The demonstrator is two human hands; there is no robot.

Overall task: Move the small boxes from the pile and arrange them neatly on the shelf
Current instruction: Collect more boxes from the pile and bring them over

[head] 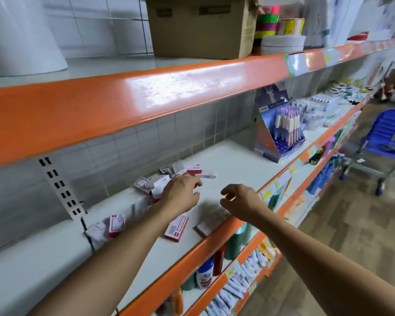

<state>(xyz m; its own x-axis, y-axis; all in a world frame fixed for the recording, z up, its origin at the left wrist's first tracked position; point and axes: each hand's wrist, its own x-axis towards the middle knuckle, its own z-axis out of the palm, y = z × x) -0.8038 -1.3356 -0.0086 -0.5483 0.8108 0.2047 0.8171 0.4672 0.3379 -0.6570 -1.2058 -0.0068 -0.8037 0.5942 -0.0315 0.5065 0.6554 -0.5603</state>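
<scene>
Hovering over shelf (233, 160): left hand (180, 192), fingers loosely curled, empty, touching pile of small boxes (169, 176) at shelf's back; right hand (242, 201), loosely curled, empty, near shelf's front edge beside red-and-white box (177, 228).

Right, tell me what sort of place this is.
Most likely a small shop or its stockroom: long orange-edged shelves with price tags on the edge, a display stand of pens, and bottles stocked on the lower shelf.
</scene>
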